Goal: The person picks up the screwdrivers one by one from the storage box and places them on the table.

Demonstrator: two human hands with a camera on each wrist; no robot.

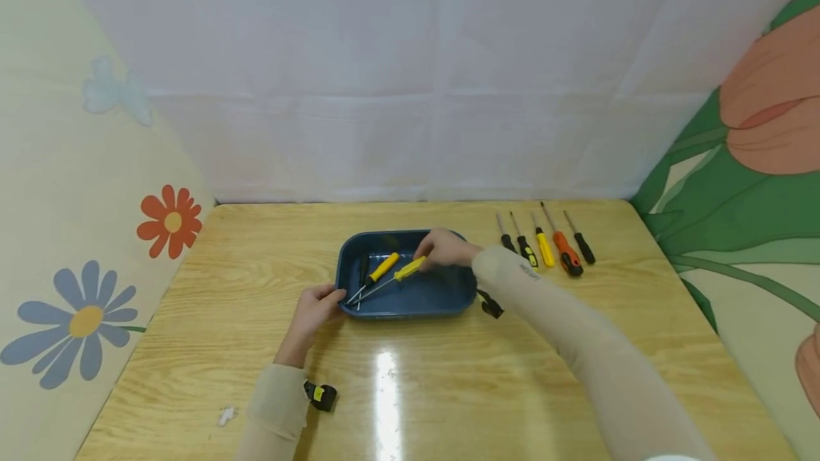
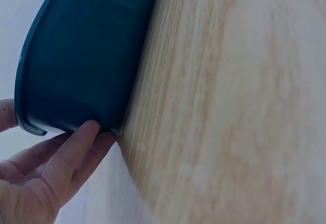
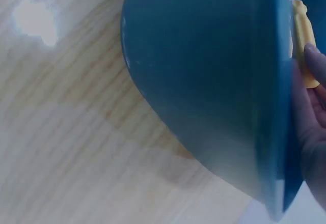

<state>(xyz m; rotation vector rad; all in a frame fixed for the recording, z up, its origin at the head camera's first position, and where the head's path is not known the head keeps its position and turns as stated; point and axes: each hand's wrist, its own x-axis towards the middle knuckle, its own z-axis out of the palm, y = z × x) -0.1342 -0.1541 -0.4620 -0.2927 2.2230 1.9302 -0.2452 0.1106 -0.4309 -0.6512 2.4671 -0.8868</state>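
Note:
A dark blue rectangular tray [image 1: 410,310] stands on the table. My left hand [image 1: 318,306] holds its near left corner; in the left wrist view, the thumb is at the rim and the fingers touch the outer wall. Inside the tray, my right hand [image 1: 442,249] pinches a screwdriver with a yellow handle [image 1: 410,268], its shaft slanting down to the left. That yellow handle [image 3: 304,35] shows between thumb and fingers in the right wrist view. Also in the tray lie a yellow-and-black screwdriver [image 1: 383,268] and a screwdriver with a black handle [image 1: 364,267].
Right of the tray, several screwdrivers lie in a row, among them a yellow one [image 1: 544,247], a red-and-black one [image 1: 566,253] and a black one [image 1: 584,248]. The wooden table [image 1: 256,247] meets a white cloth [image 1: 410,126] behind. A small white patch [image 1: 227,415] marks the front left.

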